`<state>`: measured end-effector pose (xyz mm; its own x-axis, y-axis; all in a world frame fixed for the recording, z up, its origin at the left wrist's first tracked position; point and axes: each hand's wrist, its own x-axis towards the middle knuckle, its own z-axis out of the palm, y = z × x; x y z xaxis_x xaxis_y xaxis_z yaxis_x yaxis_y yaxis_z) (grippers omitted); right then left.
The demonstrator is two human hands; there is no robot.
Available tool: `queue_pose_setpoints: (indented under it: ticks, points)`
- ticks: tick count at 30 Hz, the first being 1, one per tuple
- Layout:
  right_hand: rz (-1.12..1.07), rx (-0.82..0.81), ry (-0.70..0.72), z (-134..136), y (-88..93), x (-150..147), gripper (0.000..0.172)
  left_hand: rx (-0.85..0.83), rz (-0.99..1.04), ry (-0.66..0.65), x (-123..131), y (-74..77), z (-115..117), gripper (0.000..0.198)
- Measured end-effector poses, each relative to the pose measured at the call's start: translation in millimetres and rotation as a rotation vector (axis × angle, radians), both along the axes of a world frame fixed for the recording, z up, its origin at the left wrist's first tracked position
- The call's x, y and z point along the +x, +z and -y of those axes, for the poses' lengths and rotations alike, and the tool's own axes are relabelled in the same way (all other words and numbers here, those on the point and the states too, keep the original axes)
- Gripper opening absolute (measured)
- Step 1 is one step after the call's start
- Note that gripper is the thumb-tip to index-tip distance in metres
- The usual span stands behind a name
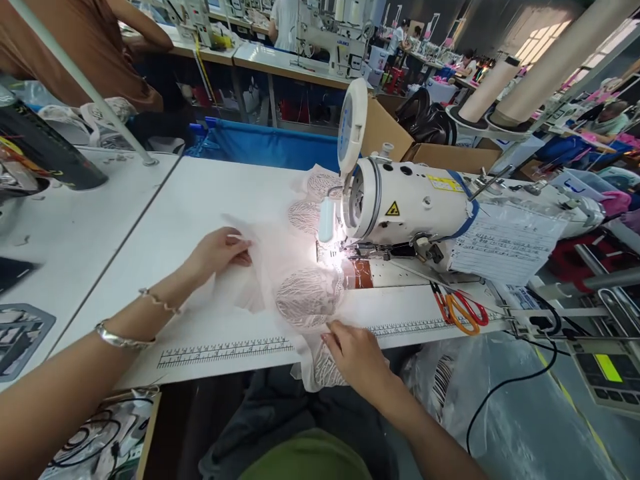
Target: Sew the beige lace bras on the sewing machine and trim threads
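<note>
Sheer lace fabric (306,297) lies on the table (200,193) by the sewing machine (415,207) — left hand (220,252) pinching its far edge, right hand (356,353) pressed flat, fingers open, on its near edge — apparently to hold it spread and taut.

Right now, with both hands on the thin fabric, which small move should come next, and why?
Probably ease the fabric rightward toward the needle area. The left hand pinches its left edge and the right hand presses its near edge, yet the lace patch lies just left of that lit spot.
</note>
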<state>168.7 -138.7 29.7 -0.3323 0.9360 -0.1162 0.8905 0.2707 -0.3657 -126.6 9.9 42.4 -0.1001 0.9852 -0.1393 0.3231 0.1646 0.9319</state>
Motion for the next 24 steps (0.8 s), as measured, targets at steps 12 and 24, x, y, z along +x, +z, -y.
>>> queue_pose_setpoints:
  ticks: [12,24]
  points:
    - [0.15,-0.246,0.409,-74.1,92.4,54.0,0.025,0.813,-0.662,-1.041,137.1,-42.5,69.7,0.053]
    - [-0.182,0.161,-0.493,-129.4,-7.6,27.2,0.016,0.818,-0.351,-1.016,121.3,-45.5,26.1,0.036]
